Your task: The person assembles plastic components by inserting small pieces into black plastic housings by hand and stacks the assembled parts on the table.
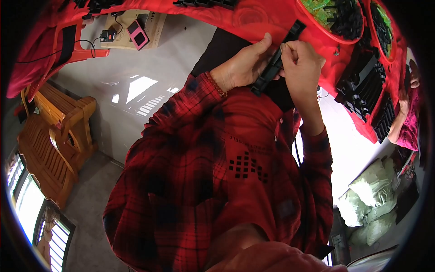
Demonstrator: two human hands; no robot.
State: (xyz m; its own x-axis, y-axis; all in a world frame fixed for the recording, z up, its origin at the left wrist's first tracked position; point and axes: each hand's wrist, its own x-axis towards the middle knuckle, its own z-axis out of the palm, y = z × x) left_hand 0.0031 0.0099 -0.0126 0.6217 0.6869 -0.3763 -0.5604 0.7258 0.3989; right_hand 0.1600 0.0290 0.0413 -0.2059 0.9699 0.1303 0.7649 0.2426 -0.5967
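A long black plastic strip lies slantwise between my hands, at the edge of the red-covered table. My left hand supports it from the left, its fingers partly hidden behind the strip and its thumb raised off it. Over the strip's middle my right hand is closed in a pinch, thumb and forefinger at its surface. What sits in that pinch, if anything, is too small to make out.
Beyond my right hand stand a red basket of green and black pieces and a second red basket. Black strips lie stacked on the red tablecloth. Another person's arm is at far right. A pink phone lies left.
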